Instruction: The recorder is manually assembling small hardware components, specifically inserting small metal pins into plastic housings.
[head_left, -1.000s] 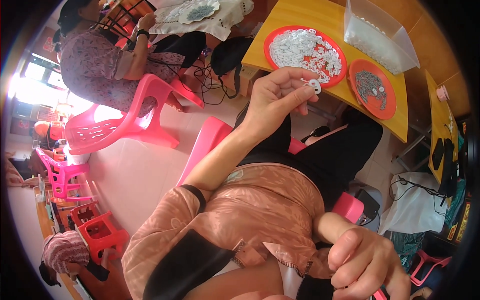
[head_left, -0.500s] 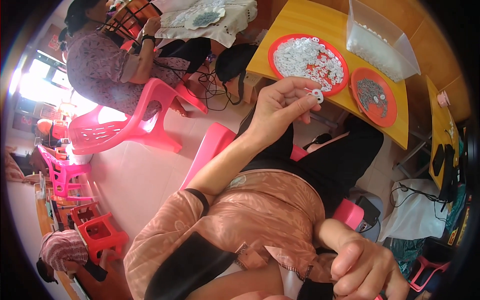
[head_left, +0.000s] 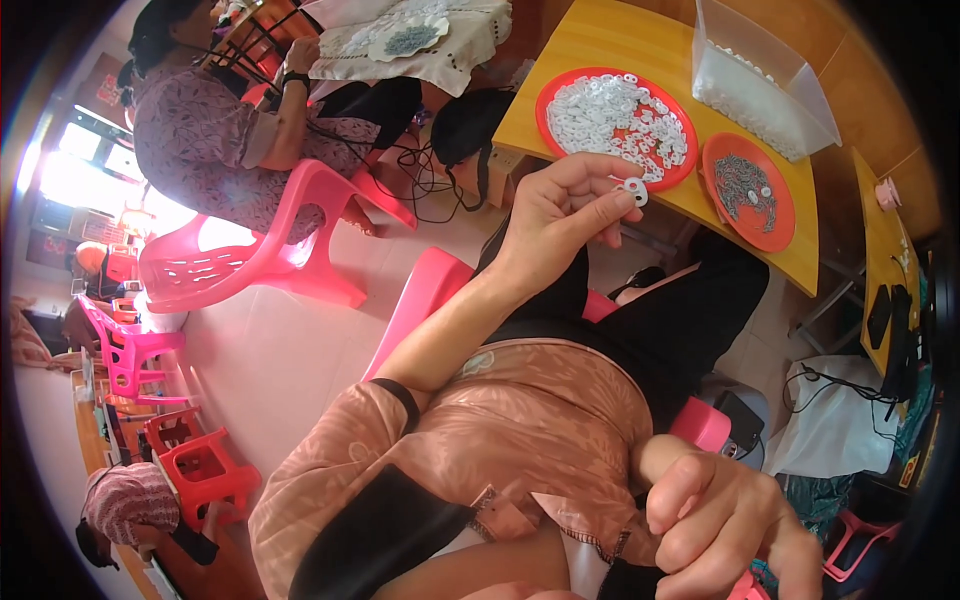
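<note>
Over the near edge of the yellow table, my left hand [head_left: 560, 215] is closed in a pinch around a small white plastic piece with two dark holes [head_left: 637, 190]. The pinch sits just in front of a red round tray [head_left: 690, 150] heaped with similar small white pieces [head_left: 600, 110]. At the lower right, away from the table, my right hand [head_left: 725, 525] has its fingers loosely bent and apart, with nothing visible in them. An orange-red plate [head_left: 775, 225] to the right of the tray bears many small grey metal parts [head_left: 738, 180] and a few white pieces.
A clear plastic bin [head_left: 760, 90] of white pieces stands at the table's far right. Another person [head_left: 220, 130] sits at the upper left near a pink chair [head_left: 230, 265]. Red stools [head_left: 210, 465], a white bag [head_left: 830, 420] and loose black cables [head_left: 415, 185] lie around the floor.
My right hand has shifted slightly and its fingers have loosened a little. The left hand stays nearly still with the white piece.
</note>
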